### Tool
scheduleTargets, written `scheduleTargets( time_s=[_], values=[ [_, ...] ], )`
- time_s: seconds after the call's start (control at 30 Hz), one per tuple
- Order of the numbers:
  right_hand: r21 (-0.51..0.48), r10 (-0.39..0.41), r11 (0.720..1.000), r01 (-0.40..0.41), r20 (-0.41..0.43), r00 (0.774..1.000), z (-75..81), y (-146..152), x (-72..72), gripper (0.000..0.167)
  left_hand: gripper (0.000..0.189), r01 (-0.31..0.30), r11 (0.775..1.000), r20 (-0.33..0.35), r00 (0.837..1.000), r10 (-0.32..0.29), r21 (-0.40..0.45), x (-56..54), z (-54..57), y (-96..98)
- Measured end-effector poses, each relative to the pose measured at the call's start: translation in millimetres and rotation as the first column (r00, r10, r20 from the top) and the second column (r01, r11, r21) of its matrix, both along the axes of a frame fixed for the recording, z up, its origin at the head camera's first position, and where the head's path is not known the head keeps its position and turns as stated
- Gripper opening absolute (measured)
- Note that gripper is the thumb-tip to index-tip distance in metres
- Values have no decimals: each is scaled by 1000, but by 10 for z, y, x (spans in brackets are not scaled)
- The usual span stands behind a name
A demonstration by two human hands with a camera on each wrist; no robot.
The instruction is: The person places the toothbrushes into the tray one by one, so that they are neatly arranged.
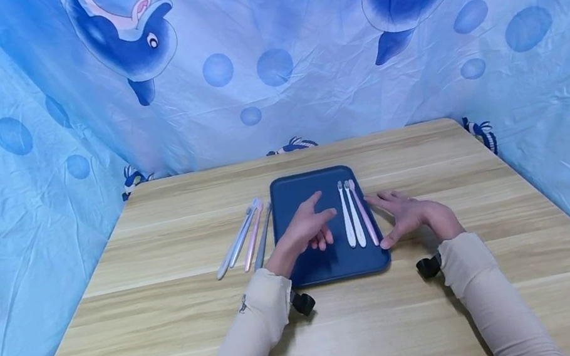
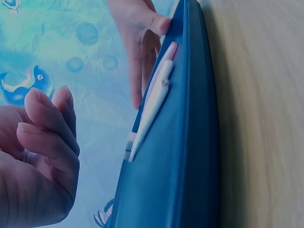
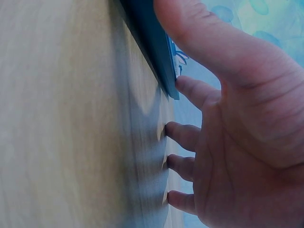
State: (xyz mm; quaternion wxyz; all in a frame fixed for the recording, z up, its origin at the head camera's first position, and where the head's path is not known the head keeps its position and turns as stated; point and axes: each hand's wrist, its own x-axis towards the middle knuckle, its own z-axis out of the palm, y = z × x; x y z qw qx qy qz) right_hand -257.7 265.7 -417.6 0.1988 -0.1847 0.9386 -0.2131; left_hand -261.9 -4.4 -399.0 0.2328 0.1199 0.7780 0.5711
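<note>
Head view: tray (image 1: 300, 186) ahead at 12 o'clock, three toothbrushes (image 1: 355, 216) side by side along its 3 o'clock side, loose brushes (image 1: 253, 237) beyond its 9 o'clock rim. Your left hand (image 1: 307, 225) holds nothing over the tray, index pointing out; your right hand (image 1: 408, 215), also empty, spreads at the 3 o'clock rim, contact unclear. Light nudges should suit: square up handles, don't shove the tray.

In the head view, your left hand (image 1: 307, 226) hides part of the navy tray (image 1: 329, 269); you can't make out the bristles of the three toothbrushes (image 1: 355, 216) on it. In the right wrist view, your right hand (image 3: 251, 133) loses its thumb tip above, and the surface (image 3: 57, 118) beside the tray blurs.
</note>
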Motion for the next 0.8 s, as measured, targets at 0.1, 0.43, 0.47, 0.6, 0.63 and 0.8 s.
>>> scheduleTargets(
  time_s=[0.1,0.43,0.47,0.6,0.63,0.8],
  values=[
    [-1,0,1000,0,-1,1000,3,0,-2,127,73,0,1000,-3,1000,0,-1,-10,7,-70],
    [9,23,1000,-22,-25,999,12,8,-8,126,73,-33,999,-15,999,33,6,-92,3,-452],
    [9,24,1000,-24,-26,999,12,9,-8,126,73,-41,999,-18,999,41,6,-105,-6,-493],
    [3,23,1000,-23,-25,999,9,11,-6,126,72,-63,998,-15,998,63,0,-130,-19,-633],
    [3,23,1000,-22,-23,999,7,12,-5,126,72,-67,998,-14,998,67,-2,-134,-23,-663],
    [0,21,1000,-21,-21,1000,-3,14,2,126,72,-63,998,-21,998,63,0,-151,-37,-784]
  ],
)
